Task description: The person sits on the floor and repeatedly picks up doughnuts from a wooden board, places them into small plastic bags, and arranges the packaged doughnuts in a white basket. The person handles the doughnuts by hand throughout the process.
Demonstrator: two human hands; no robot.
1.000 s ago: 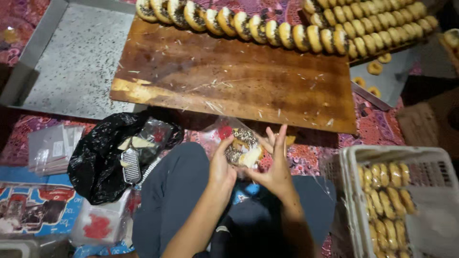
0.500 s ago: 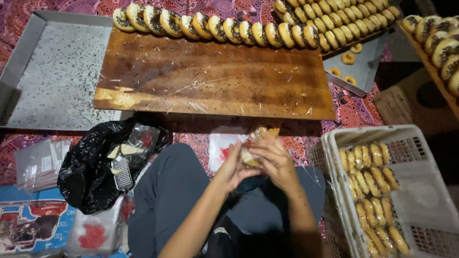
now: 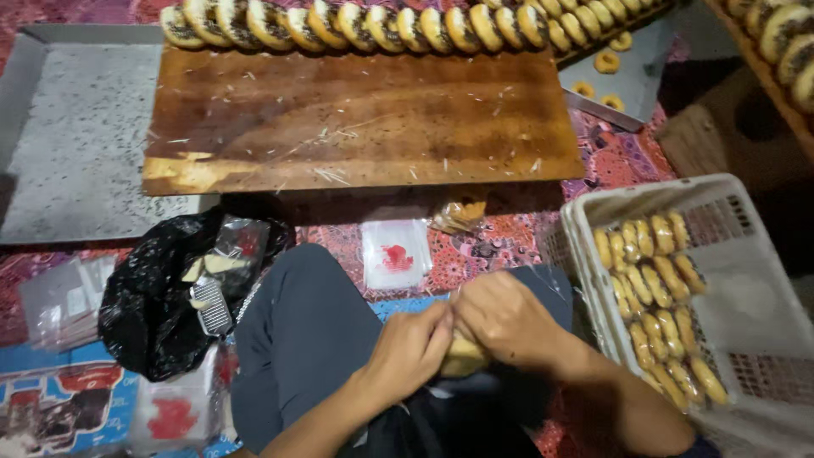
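My left hand [image 3: 407, 352] and my right hand [image 3: 509, 318] are pressed together over my lap, both closed around one yellowish pastry in a clear wrapper [image 3: 462, 356], mostly hidden by the fingers. A stack of clear plastic bags with a red mark [image 3: 395, 253] lies on the patterned mat just ahead of my knees. A white plastic basket [image 3: 738, 288] at my right holds rows of wrapped pastries [image 3: 653, 297]. A long row of round dark-topped pastries [image 3: 381, 25] lines the far edge of a wooden board [image 3: 365, 119].
A grey metal tray [image 3: 76, 136] lies left of the board. A black plastic bag [image 3: 161, 297] holding scraps and a small grater sits by my left knee. More clear bags [image 3: 59, 297] and a printed box [image 3: 51, 407] are at far left. Another tray with ring pastries [image 3: 610, 68] sits at back right.
My hands have dropped from in front of my knees down to my lap, closing tighter over the wrapped pastry. The view tilted down and right, showing more of the basket.
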